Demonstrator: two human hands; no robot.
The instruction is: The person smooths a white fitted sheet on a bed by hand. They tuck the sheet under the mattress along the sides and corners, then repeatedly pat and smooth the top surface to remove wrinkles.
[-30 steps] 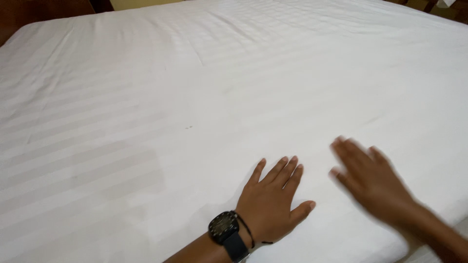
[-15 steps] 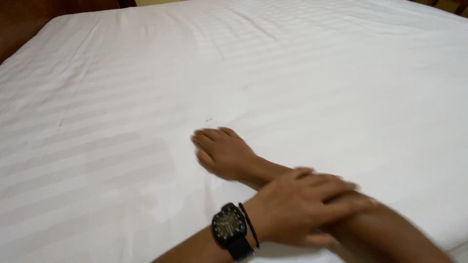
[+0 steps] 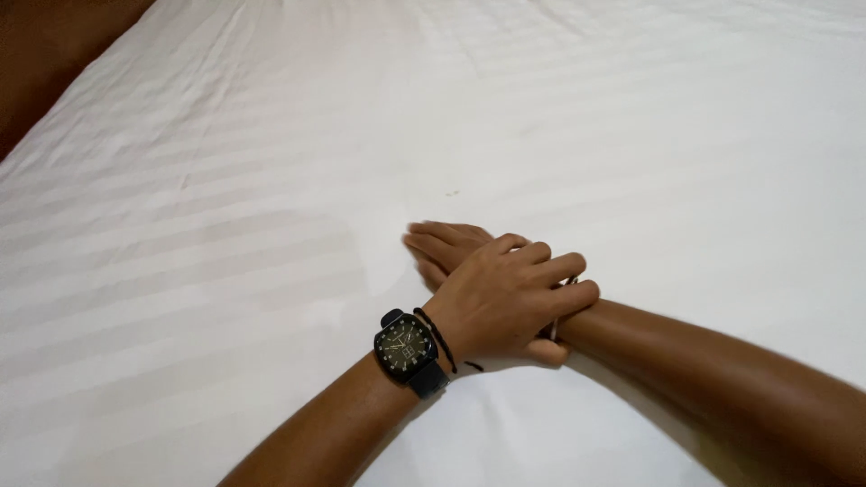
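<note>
- Here, in the head view, a bed covered by a white striped sheet point(image 3: 271, 180) was seen to fill almost the whole frame, with a dark brown edge point(image 3: 45, 63) showing at the upper left corner.
- The left hand point(image 3: 505, 302) was laid over the right wrist, with its fingers curled around that wrist; nothing else was gripped by it.
- A dark square-faced watch point(image 3: 408, 350) and a thin black cord bracelet point(image 3: 439, 338) were worn on the left wrist.
- The right hand point(image 3: 446, 245) was stretched forward from under the left, flat and open, with its palm pressed down on the sheet; nothing was held in it. Its fingertips were slightly blurred.
- A thin pale band point(image 3: 561, 307) could be made out on the right wrist, partly covered by the left fingers; what it was could not be told.
- The sheet lay just under and all around both hands, touching them.
- As for progress, the cloth was judged to be largely smoothed: most of it lay flat, with only faint ridges towards the far end and the left side. A tiny speck point(image 3: 451, 192) was left just beyond the right hand.
- The edges and corners of the bed were mostly out of view, so how they lay could not be told.
</note>
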